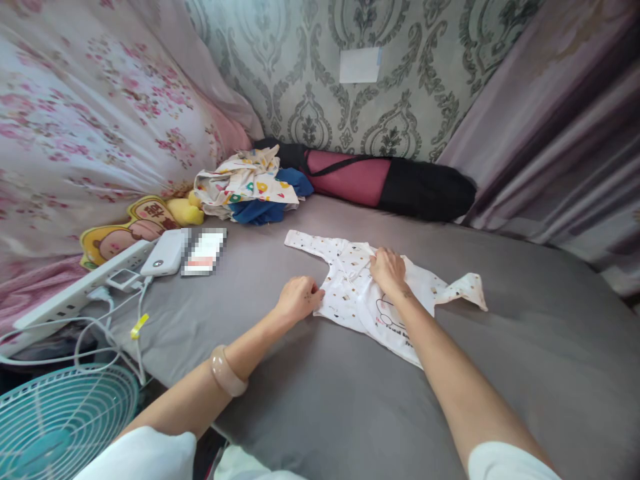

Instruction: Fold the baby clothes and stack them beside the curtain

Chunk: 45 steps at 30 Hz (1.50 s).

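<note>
A small white baby shirt (345,300) with scattered little prints and a line drawing on its front lies spread on the grey sheet. Its sleeves reach out to the left and right. At the shirt's left side edge, my left hand (301,298) has its thumb and fingers pinched on the cloth. My right hand (389,270) rests on the upper middle of the shirt, near the neckline, with its fingers curled down onto the fabric. Its fingertips are partly hidden, but the cloth is bunched under them.
Crumpled clothes (250,180) and a red-and-black long bag (350,177) lie along the wall. To the left are a blurred phone (204,252), a white power bank (164,255), a power strip (85,287) with cables, and a yellow cushion (120,233). A teal fan (65,420) stands below.
</note>
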Motion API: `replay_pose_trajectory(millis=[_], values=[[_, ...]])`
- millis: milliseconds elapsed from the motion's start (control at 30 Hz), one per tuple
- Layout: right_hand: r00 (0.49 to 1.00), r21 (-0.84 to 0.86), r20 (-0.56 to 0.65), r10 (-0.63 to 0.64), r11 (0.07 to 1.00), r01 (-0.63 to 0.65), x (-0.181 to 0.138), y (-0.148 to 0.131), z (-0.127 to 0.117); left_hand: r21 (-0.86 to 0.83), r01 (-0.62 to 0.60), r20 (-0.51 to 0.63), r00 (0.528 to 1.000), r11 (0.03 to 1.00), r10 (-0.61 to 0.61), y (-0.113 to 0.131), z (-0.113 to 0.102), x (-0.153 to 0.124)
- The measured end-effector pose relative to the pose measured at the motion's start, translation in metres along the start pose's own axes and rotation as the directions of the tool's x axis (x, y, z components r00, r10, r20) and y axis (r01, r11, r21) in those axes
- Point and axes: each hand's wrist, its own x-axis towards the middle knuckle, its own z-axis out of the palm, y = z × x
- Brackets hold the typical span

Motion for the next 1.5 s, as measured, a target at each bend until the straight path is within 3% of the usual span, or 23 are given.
replay_pose_trajectory(millis=[167, 300, 400, 467, 533, 633, 733, 933, 1100, 1200, 1267, 1367, 1433, 1500], values=[[1.0, -0.014, -0.025, 0.006, 1.0, -0.007, 0.003, 0.001, 0.006, -0.001, 0.01, 0.028, 1.0, 1.0, -0.01, 0.002, -0.005, -0.005], [0.998, -0.04, -0.066, -0.022, 0.999, 0.019, -0.001, -0.004, -0.003, 0.012, -0.03, 0.006, 1.0, 0.999, 0.03, -0.001, -0.004, -0.013], [0.972, -0.032, -0.131, -0.194, 0.981, 0.192, -0.015, -0.023, -0.008, 0.038, -0.059, 0.0, 0.998, 0.998, 0.059, -0.002, 0.0, -0.018], [0.936, 0.04, -0.087, -0.341, 0.938, 0.345, -0.027, -0.042, -0.004, 0.06, -0.063, 0.004, 0.998, 0.996, 0.063, -0.004, 0.004, -0.018], [0.917, 0.125, -0.005, -0.398, 0.91, 0.395, -0.038, -0.058, 0.006, 0.062, -0.071, 0.023, 0.997, 0.996, 0.07, -0.005, 0.007, -0.018], [0.917, 0.199, 0.086, -0.389, 0.909, 0.367, -0.047, -0.069, 0.021, 0.039, -0.069, 0.072, 0.995, 0.997, 0.066, -0.005, 0.005, -0.019], [0.922, 0.223, 0.096, -0.375, 0.911, 0.347, -0.048, -0.067, 0.029, 0.017, -0.048, 0.109, 0.993, 0.999, 0.045, -0.005, -0.001, -0.023], [0.921, 0.24, 0.089, -0.378, 0.906, 0.349, -0.049, -0.065, 0.022, 0.053, -0.039, 0.166, 0.986, 0.998, 0.029, -0.005, -0.004, -0.03], [0.919, 0.256, 0.116, -0.376, 0.905, 0.338, -0.051, -0.067, 0.021, 0.128, -0.135, 0.155, 0.981, 0.983, 0.114, -0.007, -0.003, -0.031], [0.915, 0.288, 0.147, -0.376, 0.901, 0.324, -0.05, -0.066, 0.018, 0.137, -0.164, 0.209, 0.969, 0.977, 0.133, -0.007, -0.014, -0.021], [0.903, 0.344, 0.178, -0.392, 0.884, 0.316, -0.043, -0.064, 0.013, 0.137, -0.191, 0.186, 0.969, 0.972, 0.164, -0.004, -0.024, -0.005], [0.916, 0.424, 0.096, -0.39, 0.848, 0.317, -0.017, -0.051, 0.001, 0.178, -0.24, -0.018, 0.969, 0.954, 0.247, 0.009, -0.031, 0.029], [0.954, 0.399, -0.003, -0.3, 0.875, 0.276, 0.007, -0.038, -0.005, 0.218, -0.273, -0.129, 0.944, 0.937, 0.305, 0.025, -0.026, 0.052], [0.988, 0.305, -0.021, -0.154, 0.94, 0.153, 0.031, -0.022, -0.007, 0.246, -0.311, -0.141, 0.925, 0.918, 0.352, 0.043, -0.013, 0.072]])
